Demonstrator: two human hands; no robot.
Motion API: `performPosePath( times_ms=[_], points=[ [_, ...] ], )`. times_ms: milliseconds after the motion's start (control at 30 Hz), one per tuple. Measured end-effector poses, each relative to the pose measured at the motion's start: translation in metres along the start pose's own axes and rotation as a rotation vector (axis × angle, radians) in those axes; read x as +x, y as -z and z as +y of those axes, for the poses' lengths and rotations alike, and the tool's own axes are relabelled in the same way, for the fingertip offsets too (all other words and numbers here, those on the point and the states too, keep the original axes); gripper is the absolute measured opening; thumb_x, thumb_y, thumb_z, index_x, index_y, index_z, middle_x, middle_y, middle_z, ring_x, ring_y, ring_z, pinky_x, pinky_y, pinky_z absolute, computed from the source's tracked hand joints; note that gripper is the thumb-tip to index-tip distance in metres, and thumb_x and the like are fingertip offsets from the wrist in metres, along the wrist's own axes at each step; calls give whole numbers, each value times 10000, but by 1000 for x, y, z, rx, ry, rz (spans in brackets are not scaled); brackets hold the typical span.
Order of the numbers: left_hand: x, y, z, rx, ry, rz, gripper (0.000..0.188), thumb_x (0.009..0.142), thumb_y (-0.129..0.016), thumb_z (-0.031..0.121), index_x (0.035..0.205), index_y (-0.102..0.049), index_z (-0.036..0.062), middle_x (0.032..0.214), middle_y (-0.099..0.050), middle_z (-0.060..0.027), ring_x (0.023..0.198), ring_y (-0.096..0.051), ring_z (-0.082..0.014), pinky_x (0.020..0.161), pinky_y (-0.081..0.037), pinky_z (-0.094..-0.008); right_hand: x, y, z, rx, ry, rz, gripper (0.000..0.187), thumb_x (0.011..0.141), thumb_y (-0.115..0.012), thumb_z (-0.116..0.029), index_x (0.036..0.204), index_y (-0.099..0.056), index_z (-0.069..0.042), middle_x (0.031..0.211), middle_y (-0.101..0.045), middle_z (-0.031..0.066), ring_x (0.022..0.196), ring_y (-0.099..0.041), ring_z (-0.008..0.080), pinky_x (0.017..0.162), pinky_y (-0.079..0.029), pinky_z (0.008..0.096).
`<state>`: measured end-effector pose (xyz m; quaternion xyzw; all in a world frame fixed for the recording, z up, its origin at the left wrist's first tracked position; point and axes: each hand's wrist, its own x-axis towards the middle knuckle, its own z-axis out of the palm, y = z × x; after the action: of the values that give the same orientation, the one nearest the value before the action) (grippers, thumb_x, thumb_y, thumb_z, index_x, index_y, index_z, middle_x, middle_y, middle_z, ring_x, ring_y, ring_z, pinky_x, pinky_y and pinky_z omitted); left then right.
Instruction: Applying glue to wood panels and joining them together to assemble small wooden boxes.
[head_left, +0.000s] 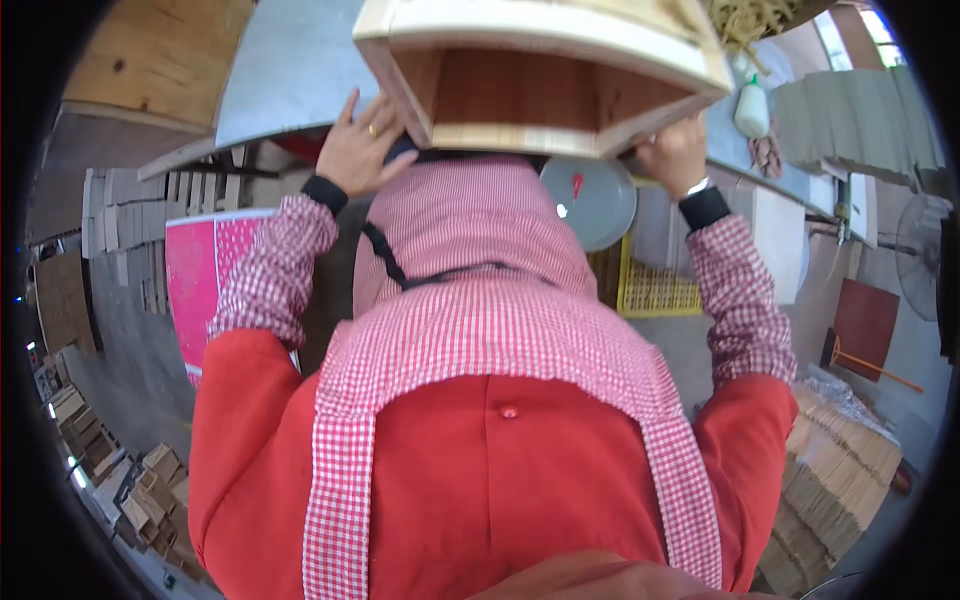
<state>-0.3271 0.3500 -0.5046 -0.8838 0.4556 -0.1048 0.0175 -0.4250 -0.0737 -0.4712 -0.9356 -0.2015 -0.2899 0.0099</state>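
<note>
A pale wooden box (520,137) with one open side facing me sits at the table's near edge, its top cut off by the frame. Beside its lower left corner is my left hand (362,145), fingers spread and a ring on one; the fingertips reach the box's left wall. My right hand (677,157) has its fingers curled at the lower right corner of the box, partly hidden by the wood. Reddish-brown inner walls show through the opening, and nothing is visible inside.
A white bottle (752,107) with a green cap stands on the blue-grey table (290,80), right of the box. Below the table are a grey round tub (590,205) and a yellow crate (655,290). A plywood panel (160,60) lies left; stacked thin boards (840,455) are lower right.
</note>
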Motion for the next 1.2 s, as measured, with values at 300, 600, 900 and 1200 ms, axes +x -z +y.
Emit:
performPosePath(
  times_ms=[300,600,900,1200],
  points=[
    [15,120,16,-110,-101,649,288,696,-707,60,979,-664,39,1087,-631,-96,854,-640,-231,838,-489,-374,61,69,-14,473,-224,296,186,739,-625,-13,921,-600,11,763,-583,127,603,-577,266,545,-459,306],
    [174,196,109,-238,-508,482,399,768,-629,125,1157,-555,81,1221,-558,-55,1293,-430,-274,1069,-338,-466,69,70,2,689,-170,151,102,769,-595,4,869,-609,15,695,-572,115,596,-560,224,547,-439,298],
    [188,188,114,-487,-531,254,290,787,-574,80,1058,-495,14,1166,-555,-111,1292,-432,-299,1070,-363,-410,143,69,52,504,-264,283,79,845,-626,-53,807,-613,15,653,-579,88,551,-533,152,521,-413,272],
    [187,184,117,-512,-462,289,276,812,-553,69,1080,-507,23,1177,-558,-110,1264,-468,-297,1051,-388,-394,138,-36,100,676,-408,191,128,875,-626,-105,821,-608,10,631,-571,34,573,-521,93,534,-413,256]
  ],
)
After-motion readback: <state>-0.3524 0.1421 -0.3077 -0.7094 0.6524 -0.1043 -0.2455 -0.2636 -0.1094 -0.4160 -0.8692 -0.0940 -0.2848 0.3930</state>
